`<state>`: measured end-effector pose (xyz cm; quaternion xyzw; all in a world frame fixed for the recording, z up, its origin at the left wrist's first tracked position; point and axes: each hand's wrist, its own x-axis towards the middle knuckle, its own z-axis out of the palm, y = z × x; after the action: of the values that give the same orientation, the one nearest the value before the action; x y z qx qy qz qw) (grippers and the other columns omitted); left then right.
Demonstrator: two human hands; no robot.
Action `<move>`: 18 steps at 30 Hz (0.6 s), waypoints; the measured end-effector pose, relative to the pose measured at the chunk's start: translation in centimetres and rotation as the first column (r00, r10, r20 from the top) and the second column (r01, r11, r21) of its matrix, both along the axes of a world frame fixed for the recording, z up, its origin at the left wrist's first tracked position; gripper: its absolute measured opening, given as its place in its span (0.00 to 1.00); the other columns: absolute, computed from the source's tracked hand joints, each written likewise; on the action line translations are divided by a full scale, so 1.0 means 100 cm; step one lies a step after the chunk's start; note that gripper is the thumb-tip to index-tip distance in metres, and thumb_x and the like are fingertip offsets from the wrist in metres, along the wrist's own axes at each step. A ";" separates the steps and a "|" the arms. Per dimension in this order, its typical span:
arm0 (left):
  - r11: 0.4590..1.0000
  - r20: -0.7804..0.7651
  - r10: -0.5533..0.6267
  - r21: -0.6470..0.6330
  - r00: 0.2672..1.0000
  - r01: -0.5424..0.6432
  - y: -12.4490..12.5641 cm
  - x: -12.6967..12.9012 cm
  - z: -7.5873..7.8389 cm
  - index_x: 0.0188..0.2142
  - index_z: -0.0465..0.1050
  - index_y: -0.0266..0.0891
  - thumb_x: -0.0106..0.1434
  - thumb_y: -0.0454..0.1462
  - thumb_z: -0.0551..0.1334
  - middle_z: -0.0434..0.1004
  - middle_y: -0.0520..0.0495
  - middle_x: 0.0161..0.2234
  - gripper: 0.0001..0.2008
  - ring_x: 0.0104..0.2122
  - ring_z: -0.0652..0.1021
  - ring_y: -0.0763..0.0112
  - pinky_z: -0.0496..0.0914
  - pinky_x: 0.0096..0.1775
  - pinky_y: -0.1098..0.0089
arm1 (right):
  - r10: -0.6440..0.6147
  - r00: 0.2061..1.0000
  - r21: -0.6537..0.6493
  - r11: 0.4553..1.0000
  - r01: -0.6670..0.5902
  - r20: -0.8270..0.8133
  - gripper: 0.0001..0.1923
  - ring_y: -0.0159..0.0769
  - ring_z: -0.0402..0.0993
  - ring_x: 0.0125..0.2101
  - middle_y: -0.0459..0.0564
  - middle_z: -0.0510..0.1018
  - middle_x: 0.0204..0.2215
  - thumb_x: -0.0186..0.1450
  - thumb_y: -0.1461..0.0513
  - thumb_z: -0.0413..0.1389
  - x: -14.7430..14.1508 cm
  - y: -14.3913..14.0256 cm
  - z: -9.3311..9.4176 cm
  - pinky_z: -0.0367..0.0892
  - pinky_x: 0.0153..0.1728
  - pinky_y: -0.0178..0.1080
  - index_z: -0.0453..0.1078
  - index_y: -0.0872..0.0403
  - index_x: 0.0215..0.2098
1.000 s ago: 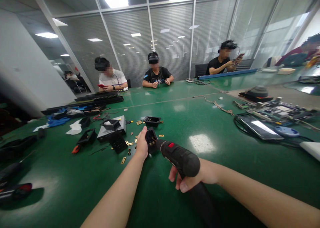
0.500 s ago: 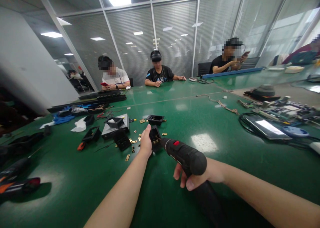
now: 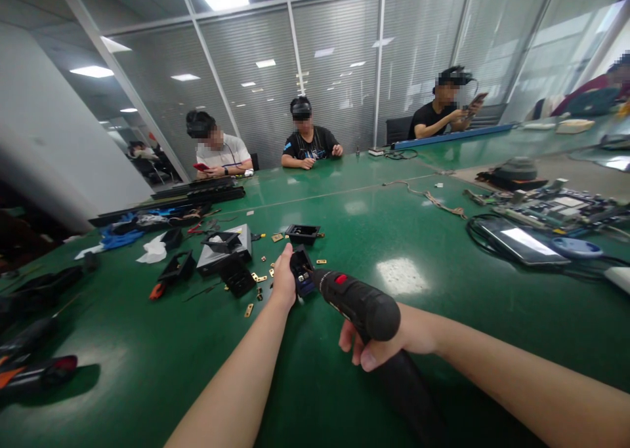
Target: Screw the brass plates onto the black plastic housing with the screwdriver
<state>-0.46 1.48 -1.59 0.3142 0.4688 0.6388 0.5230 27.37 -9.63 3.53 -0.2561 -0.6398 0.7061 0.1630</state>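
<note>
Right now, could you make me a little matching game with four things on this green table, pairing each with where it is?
Things:
1. power screwdriver
2. small black part
3. tablet
4. white cloth

Places:
A. far left, beside the black trays
B. in the right hand
C. to the right, ringed by a black cable
D. pinched in the left hand, at the tool's tip

Pairs: 1-B, 2-D, 3-C, 4-A
</note>
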 end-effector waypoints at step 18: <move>0.990 0.002 -0.117 -0.078 0.993 0.116 -0.012 0.005 0.018 0.34 0.79 0.42 0.66 0.69 0.73 0.86 0.40 0.28 0.32 0.25 0.85 0.58 0.81 0.32 0.62 | -0.010 0.996 0.022 1.000 0.008 0.089 0.35 0.45 0.85 0.38 0.45 0.85 0.34 0.43 0.48 0.92 -0.004 -0.006 0.007 0.80 0.40 0.42 0.83 0.54 0.37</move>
<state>0.00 0.30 0.25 0.3213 0.4750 0.5878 0.5706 26.94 -10.23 4.27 -0.2886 -0.6529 0.6862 0.1402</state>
